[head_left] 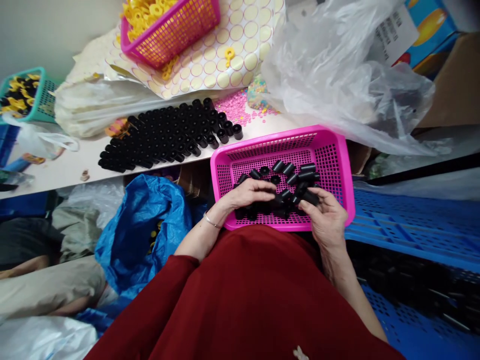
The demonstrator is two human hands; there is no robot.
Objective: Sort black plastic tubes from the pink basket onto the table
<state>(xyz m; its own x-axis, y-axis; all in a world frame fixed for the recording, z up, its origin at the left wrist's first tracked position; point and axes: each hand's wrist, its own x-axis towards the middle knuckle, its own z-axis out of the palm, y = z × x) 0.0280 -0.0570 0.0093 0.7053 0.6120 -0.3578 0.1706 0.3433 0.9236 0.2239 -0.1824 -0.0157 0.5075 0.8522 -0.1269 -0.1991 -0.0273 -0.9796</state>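
A pink plastic basket (347, 175) sits against my lap, with loose black plastic tubes (308, 168) inside. My right hand (327, 212) is over the basket's right side, thumb and fingers closed on a black tube (310, 197). On the left, my left hand (253, 192) reaches in with fingers stretched out, their tips against the loose tubes; what lies under the palm is hidden. Beyond the basket, many more black tubes (168, 132) stand upright in close rows on the white table (71, 167).
Pink beads (240, 107) lie behind the rows. Farther back is a pink basket (180, 32) of yellow pieces on a circle-printed sheet (240, 30). Clear plastic bags (330, 65) fill the back right. A blue sack (138, 220) stands at left, blue crates (416, 220) at right. Another person's legs show far left.
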